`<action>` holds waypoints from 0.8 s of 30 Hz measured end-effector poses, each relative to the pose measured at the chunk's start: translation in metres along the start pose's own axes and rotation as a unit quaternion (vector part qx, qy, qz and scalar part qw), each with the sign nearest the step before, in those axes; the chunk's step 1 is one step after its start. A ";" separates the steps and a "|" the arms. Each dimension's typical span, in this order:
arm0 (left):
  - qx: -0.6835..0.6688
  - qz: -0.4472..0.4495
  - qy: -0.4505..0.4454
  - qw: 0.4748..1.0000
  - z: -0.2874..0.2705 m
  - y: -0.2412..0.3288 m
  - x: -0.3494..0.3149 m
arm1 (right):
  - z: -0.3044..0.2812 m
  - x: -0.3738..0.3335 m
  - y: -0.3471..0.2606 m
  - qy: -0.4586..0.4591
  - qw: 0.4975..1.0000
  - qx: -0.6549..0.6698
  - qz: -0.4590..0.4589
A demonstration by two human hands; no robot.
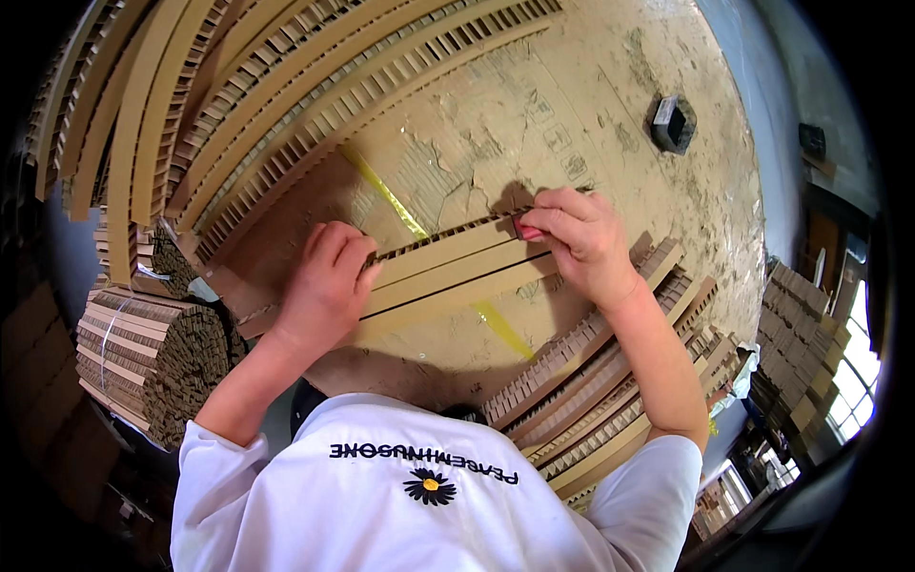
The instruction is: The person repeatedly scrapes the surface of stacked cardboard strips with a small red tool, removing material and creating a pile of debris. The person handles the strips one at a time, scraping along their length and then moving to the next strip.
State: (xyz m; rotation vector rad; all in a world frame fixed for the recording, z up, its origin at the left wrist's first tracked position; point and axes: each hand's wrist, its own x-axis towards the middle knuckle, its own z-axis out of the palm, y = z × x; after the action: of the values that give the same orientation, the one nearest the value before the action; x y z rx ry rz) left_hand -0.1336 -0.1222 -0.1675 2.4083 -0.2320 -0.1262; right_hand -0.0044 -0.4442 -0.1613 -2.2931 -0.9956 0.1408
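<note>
We see the fingers of the right hand (583,240) pinched, with barely any gap, on a small red piece (531,232) with a dark edge, touching the far end of the cardboard strips (448,273). The left hand (329,281) has its fingers curled in tightly on the strips' other end; we cannot tell how many bands it grips, nor where its thumb lies. With twelve at the top, the strips fill the dial's centre, tilted slightly from nine toward two, their flat tan bands parted by dark lines and a cellular edge along the upper side.

Beneath we find a scuffed brown worktop (543,143), crossed by yellow tape (386,195) at eleven and again at five. At four, close under the right forearm, lie more honeycomb strips (562,367). At two, well apart, sits a dark six-sided block (673,126). Long rows of cardboard lengths (276,114) curve from ten toward twelve. Between eight and nine we see a tied round bundle (124,348), and at six a white shirt (372,515) with a black-and-yellow flower.
</note>
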 end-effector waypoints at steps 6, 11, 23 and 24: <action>-0.044 -0.024 -0.019 0.999 0.014 -0.003 -0.021 | 0.000 -0.002 -0.003 0.005 1.000 -0.020 0.012; -0.004 0.000 -0.006 1.000 0.021 0.002 -0.027 | -0.002 -0.002 -0.002 -0.011 1.000 -0.020 0.020; -0.110 -0.067 0.039 0.991 0.031 0.001 -0.017 | -0.018 -0.036 -0.014 0.110 0.975 0.131 0.141; -0.114 -0.061 0.042 0.991 0.033 -0.001 -0.016 | -0.016 -0.041 -0.012 0.096 0.986 0.088 0.107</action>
State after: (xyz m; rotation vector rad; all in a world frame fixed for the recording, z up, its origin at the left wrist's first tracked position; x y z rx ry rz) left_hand -0.1539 -0.1394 -0.1920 2.1937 -0.0280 -0.1007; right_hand -0.0355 -0.4743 -0.1469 -2.1976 -0.6144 0.0895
